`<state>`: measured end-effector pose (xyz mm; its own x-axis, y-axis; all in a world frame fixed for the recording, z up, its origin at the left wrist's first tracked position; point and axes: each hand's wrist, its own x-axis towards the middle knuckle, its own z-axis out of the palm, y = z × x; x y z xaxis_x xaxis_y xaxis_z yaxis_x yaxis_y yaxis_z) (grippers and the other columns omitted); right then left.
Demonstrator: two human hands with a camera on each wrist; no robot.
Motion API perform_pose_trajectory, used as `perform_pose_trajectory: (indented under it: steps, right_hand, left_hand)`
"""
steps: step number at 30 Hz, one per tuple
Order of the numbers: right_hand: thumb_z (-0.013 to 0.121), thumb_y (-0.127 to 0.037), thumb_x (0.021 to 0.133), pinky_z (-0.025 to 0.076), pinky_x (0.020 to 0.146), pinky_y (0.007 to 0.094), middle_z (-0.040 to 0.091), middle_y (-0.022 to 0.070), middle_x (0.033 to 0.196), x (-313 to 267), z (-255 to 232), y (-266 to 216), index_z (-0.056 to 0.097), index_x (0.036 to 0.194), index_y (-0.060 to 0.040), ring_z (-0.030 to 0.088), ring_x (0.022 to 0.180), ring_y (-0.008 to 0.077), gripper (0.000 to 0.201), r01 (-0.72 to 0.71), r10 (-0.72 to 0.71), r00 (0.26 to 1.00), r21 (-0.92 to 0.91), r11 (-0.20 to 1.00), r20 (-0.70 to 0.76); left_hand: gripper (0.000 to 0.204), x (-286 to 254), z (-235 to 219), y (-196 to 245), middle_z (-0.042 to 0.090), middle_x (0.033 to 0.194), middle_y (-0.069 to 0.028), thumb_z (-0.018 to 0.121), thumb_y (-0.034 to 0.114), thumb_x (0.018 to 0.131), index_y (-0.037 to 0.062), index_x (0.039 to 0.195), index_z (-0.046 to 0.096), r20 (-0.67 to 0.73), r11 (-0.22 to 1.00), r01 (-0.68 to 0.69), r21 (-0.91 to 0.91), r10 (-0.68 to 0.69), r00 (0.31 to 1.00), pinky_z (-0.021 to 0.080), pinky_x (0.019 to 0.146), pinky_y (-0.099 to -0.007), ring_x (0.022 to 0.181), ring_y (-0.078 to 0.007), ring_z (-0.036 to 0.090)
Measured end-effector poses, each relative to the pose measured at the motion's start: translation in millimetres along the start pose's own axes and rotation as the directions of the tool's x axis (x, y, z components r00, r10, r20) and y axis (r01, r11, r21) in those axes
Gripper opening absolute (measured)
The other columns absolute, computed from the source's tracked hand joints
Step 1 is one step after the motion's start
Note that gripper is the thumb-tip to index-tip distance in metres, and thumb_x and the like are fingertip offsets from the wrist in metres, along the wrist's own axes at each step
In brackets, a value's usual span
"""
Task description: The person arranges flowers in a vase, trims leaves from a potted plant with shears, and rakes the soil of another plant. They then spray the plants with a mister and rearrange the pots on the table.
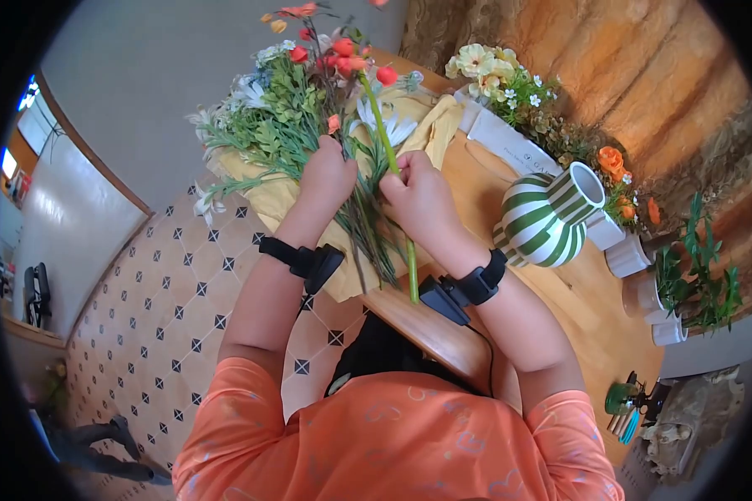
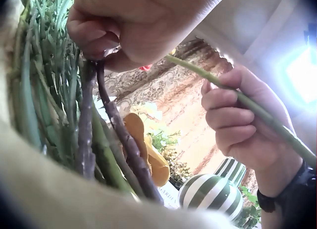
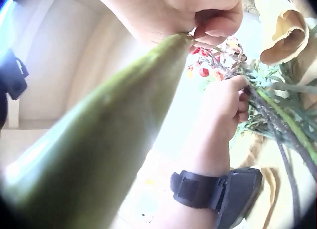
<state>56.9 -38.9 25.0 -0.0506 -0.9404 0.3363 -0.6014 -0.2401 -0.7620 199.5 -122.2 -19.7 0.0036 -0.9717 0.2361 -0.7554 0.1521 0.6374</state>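
My left hand (image 1: 329, 174) grips dark brown stems (image 2: 115, 125) of artificial flowers with red blooms (image 1: 342, 55). Beside it, my right hand (image 1: 426, 194) holds one thick green flower stem (image 1: 412, 271), fingers curled round it. That stem slants past the bunch, its lower end below the hand and its top overlapping the red blooms in the head view. Under and left of my left hand lies a bunch of green foliage (image 1: 284, 125) with white and pale blue flowers, on yellow wrapping paper (image 1: 267, 200).
Right of my hands, a green-and-white striped vase (image 1: 545, 225) stands on the wooden table (image 1: 551, 305). Behind it are a white box (image 1: 510, 142), cream flowers (image 1: 476, 63), orange flowers (image 1: 612, 160) and small white pots (image 1: 627, 256). A tiled floor (image 1: 184, 309) shows left of the table.
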Motion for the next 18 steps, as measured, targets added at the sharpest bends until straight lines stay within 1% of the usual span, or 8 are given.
perform_pose_trajectory:
  steps: [3,5,6,8,12,14,15,18]
  right_hand:
    - [0.056,-0.019,0.080,0.048,0.068,0.0477,0.060,0.0277,0.074,2.2,2.1,26.8,0.049,0.089,0.0049,0.060,0.075,0.0425,0.027,0.005,0.002,0.998,-0.116,0.993,0.061]
    - [0.053,-0.019,0.082,0.048,0.067,0.0480,0.060,0.0286,0.075,1.2,4.5,37.7,0.051,0.087,0.0056,0.060,0.074,0.0427,0.025,0.026,0.030,0.977,-0.257,0.966,0.213]
    - [0.053,-0.019,0.082,0.048,0.067,0.0480,0.060,0.0286,0.075,0.8,5.5,43.5,0.051,0.087,0.0056,0.060,0.074,0.0427,0.025,0.026,0.030,0.977,-0.259,0.966,0.209]
    - [0.050,-0.017,0.085,0.048,0.065,0.0475,0.060,0.0273,0.074,-2.2,6.1,44.5,0.050,0.089,0.0057,0.060,0.071,0.0425,0.023,0.094,-0.074,0.992,-0.205,0.974,0.102]
    - [0.048,-0.015,0.087,0.048,0.063,0.0468,0.061,0.0251,0.073,-5.3,-5.2,22.4,0.050,0.091,0.0047,0.060,0.068,0.0412,0.020,0.133,-0.135,0.991,-0.127,0.983,-0.008]
    - [0.046,-0.014,0.088,0.048,0.061,0.0456,0.060,0.0233,0.070,-7.0,-15.4,8.9,0.050,0.094,0.0022,0.061,0.067,0.0399,0.017,0.131,-0.129,0.982,0.010,0.991,-0.138]
    - [0.046,-0.014,0.088,0.048,0.061,0.0456,0.060,0.0233,0.070,-10.6,-22.6,0.4,0.050,0.094,0.0022,0.061,0.067,0.0399,0.017,0.134,-0.132,0.980,0.006,0.991,-0.149]
    - [0.047,-0.013,0.089,0.048,0.061,0.0422,0.060,0.0212,0.072,-23.3,-53.0,-30.2,0.050,0.099,-0.0007,0.061,0.067,0.0371,0.016,0.132,-0.116,0.977,0.083,0.988,-0.177]
  left_hand:
    - [0.033,-5.6,0.1,5.9,0.062,0.082,-0.0256,0.058,0.015,0.077,-0.0026,0.100,0.044,-0.057,0.998,-0.045,-0.042,0.042,0.997,0.048,0.070,-0.0467,0.079,-0.0409,0.062]
    - [0.031,-6.4,-1.6,9.9,0.061,0.077,-0.0263,0.057,0.013,0.078,-0.0033,0.100,0.043,-0.172,0.983,-0.085,-0.161,0.057,0.983,0.048,0.068,-0.0470,0.075,-0.0419,0.061]
    - [0.031,-4.4,-2.0,9.9,0.061,0.077,-0.0263,0.057,0.013,0.078,-0.0033,0.100,0.043,-0.173,0.983,-0.089,-0.163,0.061,0.983,0.048,0.068,-0.0470,0.075,-0.0419,0.061]
    - [0.029,-1.1,-1.4,6.7,0.060,0.076,-0.0271,0.055,0.013,0.079,-0.0040,0.099,0.043,-0.214,0.965,-0.104,-0.240,0.052,0.975,0.047,0.067,-0.0476,0.073,-0.0435,0.060]
    - [0.029,0.1,23.3,-5.2,0.061,0.076,-0.0272,0.054,0.011,0.079,-0.0044,0.100,0.042,-0.275,0.965,-0.147,-0.215,0.085,0.958,0.047,0.066,-0.0483,0.072,-0.0444,0.060]
    - [0.029,-2.6,33.0,-8.1,0.060,0.076,-0.0279,0.053,0.011,0.080,-0.0035,0.103,0.042,-0.257,0.985,-0.091,-0.144,0.051,0.965,0.047,0.068,-0.0491,0.073,-0.0453,0.059]
    - [0.029,-3.1,34.6,-9.7,0.060,0.076,-0.0279,0.053,0.011,0.080,-0.0035,0.103,0.042,-0.259,0.984,-0.102,-0.146,0.062,0.964,0.047,0.068,-0.0491,0.073,-0.0453,0.059]
    - [0.034,-8.2,28.9,-4.5,0.060,0.084,-0.0278,0.057,0.016,0.081,-0.0014,0.105,0.041,-0.123,0.986,-0.054,-0.159,0.035,0.992,0.046,0.072,-0.0486,0.082,-0.0432,0.059]
